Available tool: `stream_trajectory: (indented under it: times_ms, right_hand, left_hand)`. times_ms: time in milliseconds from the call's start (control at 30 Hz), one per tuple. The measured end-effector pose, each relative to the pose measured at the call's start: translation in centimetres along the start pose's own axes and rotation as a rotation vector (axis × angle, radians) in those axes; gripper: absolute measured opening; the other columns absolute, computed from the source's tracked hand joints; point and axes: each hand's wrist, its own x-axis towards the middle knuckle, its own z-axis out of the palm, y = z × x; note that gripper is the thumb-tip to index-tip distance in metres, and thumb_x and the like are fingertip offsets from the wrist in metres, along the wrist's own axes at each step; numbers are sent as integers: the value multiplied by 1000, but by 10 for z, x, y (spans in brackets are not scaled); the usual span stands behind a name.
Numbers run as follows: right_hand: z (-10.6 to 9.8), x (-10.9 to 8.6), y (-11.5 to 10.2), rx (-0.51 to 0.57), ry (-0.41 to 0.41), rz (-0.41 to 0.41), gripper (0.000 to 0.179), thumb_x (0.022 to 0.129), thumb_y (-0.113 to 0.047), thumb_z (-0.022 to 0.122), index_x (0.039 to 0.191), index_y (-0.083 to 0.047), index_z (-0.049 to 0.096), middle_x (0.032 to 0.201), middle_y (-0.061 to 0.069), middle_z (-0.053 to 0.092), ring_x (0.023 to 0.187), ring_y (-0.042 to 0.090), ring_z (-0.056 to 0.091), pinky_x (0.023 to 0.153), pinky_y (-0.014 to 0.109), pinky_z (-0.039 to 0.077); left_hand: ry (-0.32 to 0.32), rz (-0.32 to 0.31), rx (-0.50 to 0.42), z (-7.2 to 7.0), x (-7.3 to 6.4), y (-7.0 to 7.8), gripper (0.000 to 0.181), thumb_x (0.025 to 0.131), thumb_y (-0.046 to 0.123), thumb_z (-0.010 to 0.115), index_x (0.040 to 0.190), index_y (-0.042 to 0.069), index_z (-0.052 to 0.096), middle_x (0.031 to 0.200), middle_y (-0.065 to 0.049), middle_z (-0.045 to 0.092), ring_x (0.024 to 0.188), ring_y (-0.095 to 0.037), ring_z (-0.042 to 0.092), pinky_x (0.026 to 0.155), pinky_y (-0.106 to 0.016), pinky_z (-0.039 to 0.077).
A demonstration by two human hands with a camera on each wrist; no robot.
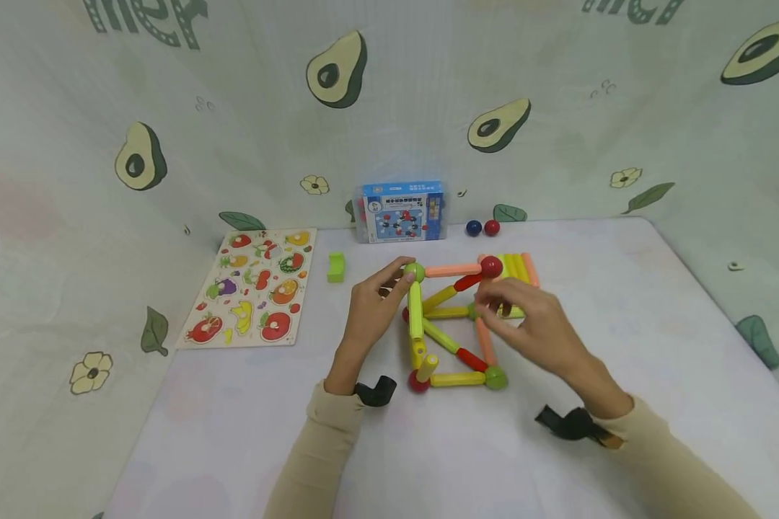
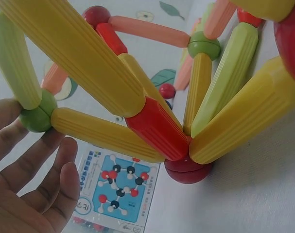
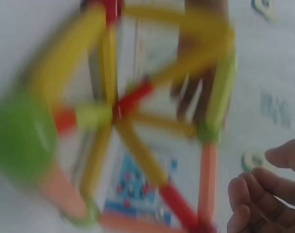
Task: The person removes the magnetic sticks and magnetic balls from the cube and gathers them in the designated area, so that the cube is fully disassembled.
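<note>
A frame of coloured sticks joined by balls stands between both hands on the table. My left hand (image 1: 373,306) pinches the green ball (image 1: 417,272) at its upper left corner. From that ball a salmon stick (image 1: 453,271) runs across to a dark red ball (image 1: 491,266), and a light green stick (image 1: 415,310) runs down. My right hand (image 1: 535,321) hovers just below the dark red ball, fingers loosely bent and holding nothing. In the right wrist view its fingers (image 3: 264,194) are apart from the blurred frame. A short yellow stick (image 1: 428,367) sticks up from the front left red ball (image 1: 418,382).
Behind the frame stands a blue box (image 1: 402,213), with a dark blue ball (image 1: 473,228) and a red ball (image 1: 491,228) beside it. Loose sticks (image 1: 518,268) lie behind my right hand. Left are a green block (image 1: 336,267) and a fruit puzzle board (image 1: 247,288).
</note>
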Motion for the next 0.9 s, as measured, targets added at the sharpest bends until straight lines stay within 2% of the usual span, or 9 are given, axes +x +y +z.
stream_trajectory:
  times_ms: [67,133,233,300,533,700,767,900]
  right_hand:
    - [8,-14,-17,76,-56,-60,30,83,-7,81,111,-12,70,101,-7,67,81,8,59,67,23,54]
    - [16,-23,-28,120,-104,-88,30,87,-19,81,114,-14,70,104,-8,66,82,9,60,67,22,55]
    - [28,-32,-35,156,-143,-100,36,93,-39,71,119,-13,69,112,-3,65,85,10,60,70,19,55]
    - [36,-35,-38,163,-155,-112,42,96,-46,63,121,-13,69,114,-2,65,86,10,61,71,20,56]
    - [51,-41,-46,156,-117,-216,30,95,-35,67,110,-9,68,106,-2,65,85,11,64,75,17,55]
    - [50,-42,-52,115,-157,-301,30,100,-28,58,112,-3,68,109,5,64,93,13,64,82,19,55]
    - [48,-42,-53,89,-176,-310,28,100,-25,59,113,-2,69,111,5,63,98,14,65,87,21,53]
    - [44,-43,-52,135,-203,-263,22,91,-13,72,112,-4,71,107,3,63,95,12,63,86,19,53]
  left_hand:
    - [-2,3,-1,1,2,0,36,99,47,59,129,29,68,108,3,72,93,-11,66,79,-30,55]
    - [-3,5,-7,4,4,-1,35,99,47,59,129,30,67,108,4,72,92,-9,65,79,-29,55]
    - [-6,4,-15,6,4,-1,35,100,46,59,129,31,67,108,5,72,91,-9,65,79,-29,55]
    - [-3,0,-14,6,3,-2,34,99,46,59,129,31,67,108,4,72,92,-9,65,79,-29,55]
    - [2,5,-13,5,1,-2,35,99,46,59,129,30,67,109,2,73,93,-10,66,79,-30,55]
    - [9,4,-13,2,1,-1,36,99,47,59,129,30,68,109,2,73,94,-10,66,79,-30,55]
    - [8,4,-6,1,1,-1,36,99,48,58,129,29,68,109,2,73,94,-10,66,79,-30,55]
    - [6,3,4,-1,1,1,36,99,47,58,129,28,68,107,1,73,92,-11,66,79,-30,55]
